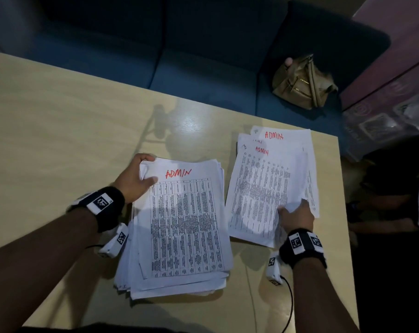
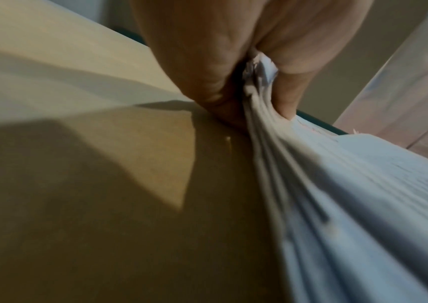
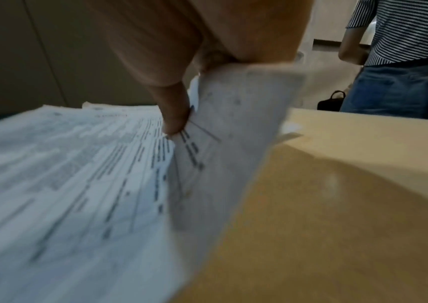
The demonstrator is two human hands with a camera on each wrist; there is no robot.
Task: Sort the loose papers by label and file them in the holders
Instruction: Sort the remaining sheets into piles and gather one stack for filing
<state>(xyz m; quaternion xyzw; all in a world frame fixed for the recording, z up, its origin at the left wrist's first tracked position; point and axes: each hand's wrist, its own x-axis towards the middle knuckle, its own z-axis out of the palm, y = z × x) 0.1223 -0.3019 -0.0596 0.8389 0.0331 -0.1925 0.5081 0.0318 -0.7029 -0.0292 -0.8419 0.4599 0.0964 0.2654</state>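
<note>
A thick stack of printed sheets [image 1: 182, 227] lies on the tan table [image 1: 59, 121], its top sheet marked ADMIN in red. My left hand [image 1: 137, 177] grips the stack's upper left corner, thumb on top; the left wrist view shows that corner of the stack [image 2: 337, 184] pinched between thumb and fingers [image 2: 202, 67]. To the right lies a smaller pile of ADMIN sheets [image 1: 273, 179]. My right hand [image 1: 297, 216] pinches the lower right corner of that pile's top sheet [image 3: 233, 127], which curls upward. No holders are in view.
A tan handbag [image 1: 302, 84] sits on the dark blue sofa [image 1: 179, 56] behind the table. A person in a striped top and jeans [image 3: 402, 61] stands past the table's right edge. Cables [image 1: 290, 306] trail near my right wrist.
</note>
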